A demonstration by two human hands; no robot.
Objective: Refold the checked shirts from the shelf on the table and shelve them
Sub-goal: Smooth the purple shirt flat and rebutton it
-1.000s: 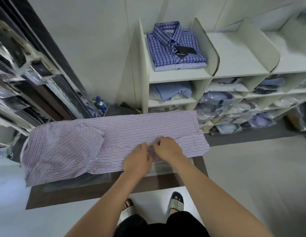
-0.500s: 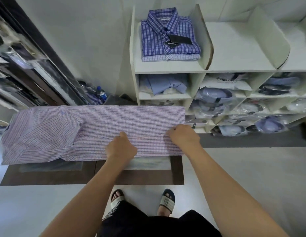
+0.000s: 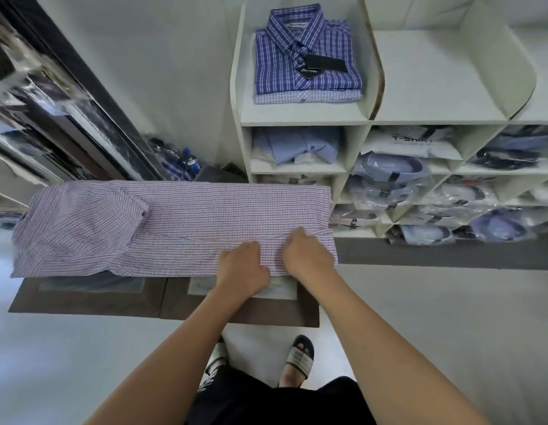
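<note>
Your left hand (image 3: 243, 266) and right hand (image 3: 308, 256) grip the checked shirt (image 3: 174, 222) near its right end on the tabletop (image 3: 91, 297); mid-fold, you probably next carry that end leftward.

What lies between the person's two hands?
Only a narrow strip of the shirt, seen in the head view, separates the left hand and right hand.
</note>
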